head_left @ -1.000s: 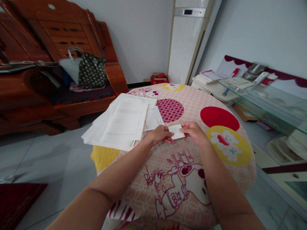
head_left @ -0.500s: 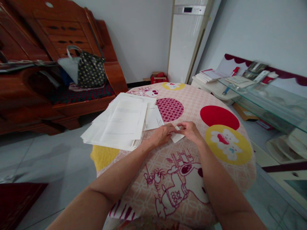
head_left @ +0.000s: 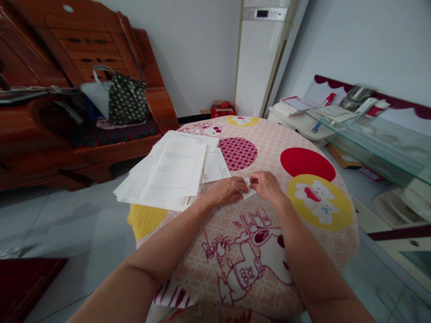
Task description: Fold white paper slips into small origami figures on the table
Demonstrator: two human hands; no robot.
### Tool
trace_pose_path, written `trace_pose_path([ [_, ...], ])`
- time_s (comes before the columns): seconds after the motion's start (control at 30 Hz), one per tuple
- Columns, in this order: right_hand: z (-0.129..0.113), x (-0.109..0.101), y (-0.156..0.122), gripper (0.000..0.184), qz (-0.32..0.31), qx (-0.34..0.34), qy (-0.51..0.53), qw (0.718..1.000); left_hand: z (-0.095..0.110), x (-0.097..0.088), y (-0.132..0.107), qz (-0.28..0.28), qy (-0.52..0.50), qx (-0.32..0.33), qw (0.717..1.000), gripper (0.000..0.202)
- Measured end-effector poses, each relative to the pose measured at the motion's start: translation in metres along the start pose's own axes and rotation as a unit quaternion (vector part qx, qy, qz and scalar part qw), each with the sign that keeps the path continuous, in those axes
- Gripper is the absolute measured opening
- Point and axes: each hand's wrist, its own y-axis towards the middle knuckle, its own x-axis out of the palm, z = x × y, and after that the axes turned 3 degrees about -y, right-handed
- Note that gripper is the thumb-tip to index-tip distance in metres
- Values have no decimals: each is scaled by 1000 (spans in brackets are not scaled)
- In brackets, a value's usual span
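Observation:
Between my hands lies a small white piece of folded paper [head_left: 249, 194] on the patterned tablecloth. My left hand [head_left: 226, 191] presses on its left side with curled fingers, covering part of it. At its upper right edge, my right hand [head_left: 267, 185] pinches the paper between thumb and fingers. Just left of my hands, a printed white sheet [head_left: 215, 167] sticks out from under a spread stack of printed papers [head_left: 175, 172]. The exact folds of the small paper are hidden by my fingers.
The round table [head_left: 245, 237] has a cloth with cartoon figures and coloured circles. A wooden bench [head_left: 161, 107] with a dark patterned bag [head_left: 128, 98] stands left. On the right, a glass shelf [head_left: 377, 143] and a white cabinet carry papers and small items.
My left hand has shifted slightly right and lower, over more of the small paper. The right hand stays at the paper's edge, its fingers slightly moved. The paper stack has not moved.

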Motion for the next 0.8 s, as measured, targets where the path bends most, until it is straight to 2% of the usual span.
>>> trace_pose_path([
  [0.07,3,-4,-2,12,-18,-23,45,999,-1,0,1,6,-27,-9,1000,25],
  [0.17,6,-9,-5,9,-65,-36,83,994,-1,0,2,13,-59,-21,998,22],
  [0.3,5,-12,-10,17,-85,-31,38,995,0,-2,2,19,-68,-29,997,17],
  [0.53,4,-6,-10,15,-86,-51,-1,995,-3,0,3,18,13,-20,1000,22],
  [0.7,7,-7,-7,13,-88,-38,44,994,-3,2,4,28,68,-44,996,20],
  [0.8,9,-9,-7,15,-95,-39,76,992,-2,3,6,40,87,-80,992,19],
])
